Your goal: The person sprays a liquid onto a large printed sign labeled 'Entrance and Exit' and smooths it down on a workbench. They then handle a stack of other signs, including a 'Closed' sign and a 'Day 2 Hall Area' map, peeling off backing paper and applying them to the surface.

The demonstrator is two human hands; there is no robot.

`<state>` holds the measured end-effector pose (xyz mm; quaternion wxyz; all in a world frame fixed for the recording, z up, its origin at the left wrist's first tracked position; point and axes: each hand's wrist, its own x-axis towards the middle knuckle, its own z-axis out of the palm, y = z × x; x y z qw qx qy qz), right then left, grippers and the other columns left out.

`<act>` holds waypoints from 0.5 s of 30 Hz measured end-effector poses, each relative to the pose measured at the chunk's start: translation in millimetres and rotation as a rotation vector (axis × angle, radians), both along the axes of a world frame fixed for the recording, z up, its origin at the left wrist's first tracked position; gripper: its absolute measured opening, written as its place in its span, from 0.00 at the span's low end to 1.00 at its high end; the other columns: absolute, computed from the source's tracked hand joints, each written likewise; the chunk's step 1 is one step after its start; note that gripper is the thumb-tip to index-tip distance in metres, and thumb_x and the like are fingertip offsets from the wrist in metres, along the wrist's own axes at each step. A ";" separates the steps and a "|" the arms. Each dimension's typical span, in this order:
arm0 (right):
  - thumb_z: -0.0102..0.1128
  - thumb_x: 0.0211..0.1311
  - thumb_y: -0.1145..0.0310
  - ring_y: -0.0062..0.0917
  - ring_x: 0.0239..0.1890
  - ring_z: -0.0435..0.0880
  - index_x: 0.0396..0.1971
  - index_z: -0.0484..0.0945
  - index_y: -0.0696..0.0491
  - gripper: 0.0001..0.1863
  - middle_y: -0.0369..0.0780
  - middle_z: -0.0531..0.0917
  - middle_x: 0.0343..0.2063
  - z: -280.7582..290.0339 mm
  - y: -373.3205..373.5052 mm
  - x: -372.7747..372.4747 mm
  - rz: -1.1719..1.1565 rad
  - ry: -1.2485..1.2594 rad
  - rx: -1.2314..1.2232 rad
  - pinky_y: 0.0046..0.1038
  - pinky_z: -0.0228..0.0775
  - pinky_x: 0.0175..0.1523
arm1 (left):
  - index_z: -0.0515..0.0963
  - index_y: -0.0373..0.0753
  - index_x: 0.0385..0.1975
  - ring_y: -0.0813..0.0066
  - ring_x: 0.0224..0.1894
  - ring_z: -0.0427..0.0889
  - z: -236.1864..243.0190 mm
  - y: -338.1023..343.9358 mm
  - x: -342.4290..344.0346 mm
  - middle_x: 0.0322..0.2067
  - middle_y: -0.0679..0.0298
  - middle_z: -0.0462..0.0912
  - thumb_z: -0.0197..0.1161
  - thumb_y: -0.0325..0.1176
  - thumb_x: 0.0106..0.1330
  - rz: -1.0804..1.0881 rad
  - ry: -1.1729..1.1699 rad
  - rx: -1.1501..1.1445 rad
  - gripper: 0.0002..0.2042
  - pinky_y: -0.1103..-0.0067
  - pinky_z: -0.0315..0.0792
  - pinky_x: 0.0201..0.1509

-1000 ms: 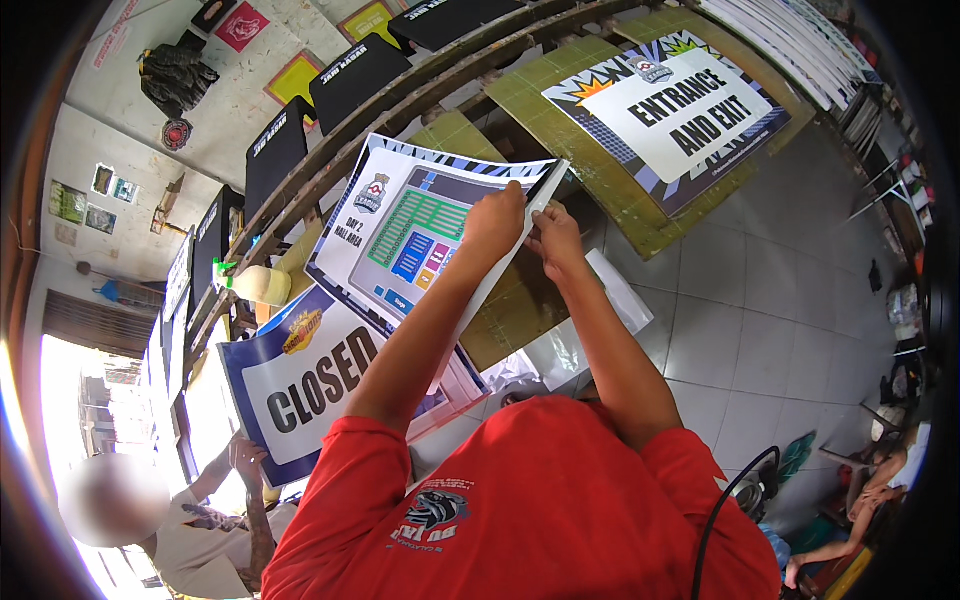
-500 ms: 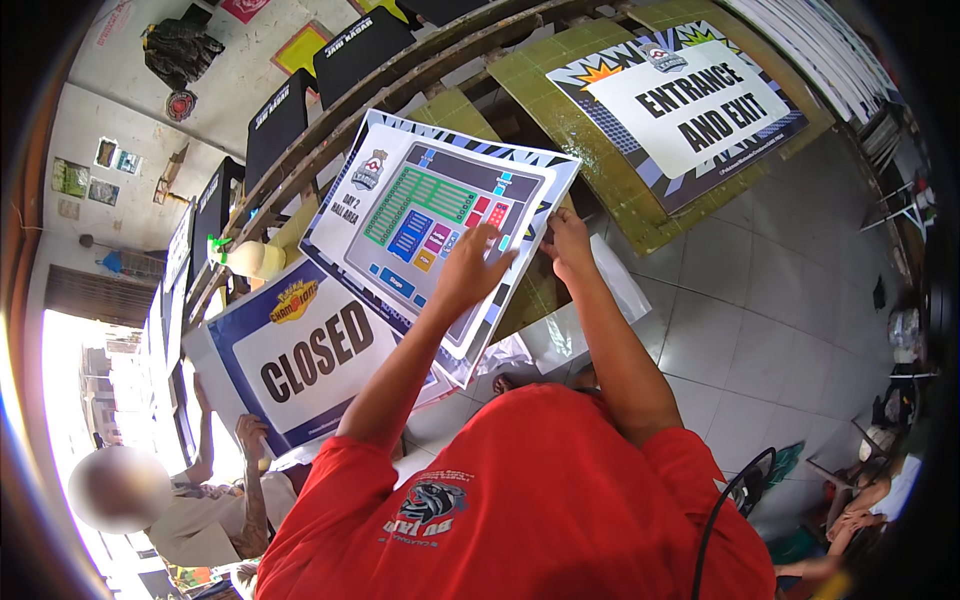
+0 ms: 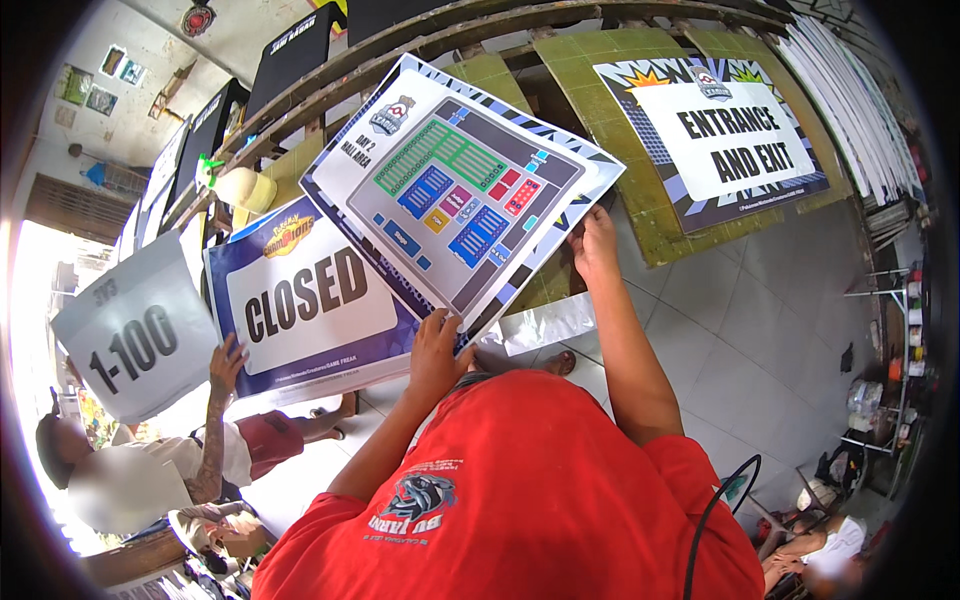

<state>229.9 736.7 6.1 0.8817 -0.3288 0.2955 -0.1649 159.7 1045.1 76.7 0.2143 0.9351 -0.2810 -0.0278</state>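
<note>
A large floor-plan poster (image 3: 400,165) with green, blue and red blocks lies tilted before me, over the worktable. My left hand (image 3: 435,352) grips its lower corner, fingers curled over the edge. At its right edge my right hand (image 3: 598,245) pinches the border between thumb and fingers. Beneath the poster's left side is a purple-bordered sign (image 3: 310,340) with bold black lettering, partly covered. A co-worker's hand (image 3: 228,362) touches that sign's left edge, close to a plain pale sign (image 3: 140,330) farther left.
On the slatted table (image 3: 560,90) lie green cutting boards, one bearing another printed sign (image 3: 730,140). A yellowish spray bottle (image 3: 245,190) stands at the left. White sheets (image 3: 840,110) are stacked at the far right. Several people are nearby, at lower left and lower right.
My left hand has moved from the poster's face down to its lower corner. The poster has shifted up and right in view. At left, a pale sign has come into view.
</note>
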 end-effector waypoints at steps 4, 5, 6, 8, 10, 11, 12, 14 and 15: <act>0.50 0.70 0.68 0.17 0.37 0.80 0.44 0.72 0.50 0.07 0.33 0.81 0.34 9.1 4.4 -5.0 0.013 0.057 -0.103 0.23 0.75 0.37 | 0.76 0.36 0.36 0.50 0.43 0.79 -1.9 5.5 1.9 0.41 0.53 0.78 0.63 0.25 0.56 0.044 0.041 -0.180 0.09 0.64 0.73 0.47; 0.51 0.69 0.68 0.17 0.37 0.80 0.45 0.72 0.51 0.08 0.33 0.81 0.34 14.4 7.2 -7.2 0.022 0.074 -0.129 0.23 0.75 0.37 | 0.76 0.35 0.36 0.50 0.42 0.80 0.7 6.3 3.0 0.40 0.52 0.79 0.62 0.24 0.56 0.059 0.079 -0.205 0.08 0.65 0.74 0.45; 0.52 0.69 0.69 0.17 0.37 0.80 0.46 0.71 0.51 0.09 0.33 0.80 0.34 19.6 9.8 -10.9 0.029 0.091 -0.155 0.23 0.75 0.37 | 0.76 0.34 0.35 0.50 0.41 0.81 2.1 7.3 3.9 0.39 0.51 0.80 0.61 0.23 0.57 0.073 0.117 -0.230 0.07 0.66 0.75 0.43; 0.53 0.68 0.70 0.17 0.37 0.80 0.49 0.70 0.52 0.12 0.33 0.80 0.34 26.4 18.9 -17.2 0.050 0.088 -0.221 0.23 0.76 0.38 | 0.76 0.34 0.34 0.49 0.36 0.81 2.1 8.4 7.5 0.34 0.51 0.80 0.59 0.25 0.59 0.132 0.122 -0.256 0.05 0.65 0.74 0.40; 0.54 0.67 0.72 0.17 0.37 0.80 0.52 0.68 0.53 0.15 0.33 0.80 0.34 29.9 35.2 -25.1 0.078 0.061 -0.298 0.23 0.77 0.39 | 0.76 0.34 0.32 0.49 0.32 0.81 3.7 8.5 12.4 0.29 0.50 0.80 0.58 0.26 0.61 0.185 0.129 -0.279 0.04 0.64 0.73 0.37; 0.55 0.66 0.73 0.17 0.36 0.80 0.56 0.64 0.55 0.20 0.34 0.80 0.34 31.8 43.6 -29.3 0.099 0.025 -0.289 0.23 0.78 0.39 | 0.77 0.34 0.32 0.49 0.29 0.81 6.7 8.1 16.6 0.26 0.49 0.80 0.58 0.28 0.62 0.189 0.120 -0.305 0.04 0.65 0.73 0.34; 0.56 0.66 0.73 0.15 0.34 0.79 0.56 0.64 0.56 0.20 0.34 0.79 0.31 31.0 52.5 -32.7 0.108 -0.020 -0.365 0.22 0.78 0.37 | 0.77 0.34 0.32 0.49 0.29 0.81 11.0 7.1 20.6 0.25 0.49 0.80 0.58 0.28 0.63 0.196 0.143 -0.299 0.05 0.65 0.73 0.33; 0.57 0.66 0.73 0.14 0.31 0.77 0.56 0.63 0.58 0.21 0.33 0.77 0.29 24.6 71.0 -37.0 0.143 -0.036 -0.510 0.21 0.77 0.36 | 0.78 0.34 0.33 0.49 0.27 0.81 19.3 7.9 28.0 0.24 0.49 0.80 0.58 0.28 0.63 0.216 0.185 -0.283 0.05 0.66 0.73 0.32; 0.57 0.66 0.74 0.13 0.28 0.75 0.55 0.62 0.59 0.21 0.33 0.75 0.26 21.4 79.5 -39.5 0.161 -0.048 -0.437 0.20 0.77 0.35 | 0.78 0.33 0.32 0.48 0.26 0.81 22.8 8.3 32.0 0.24 0.48 0.80 0.58 0.29 0.64 0.217 0.223 -0.287 0.06 0.66 0.73 0.31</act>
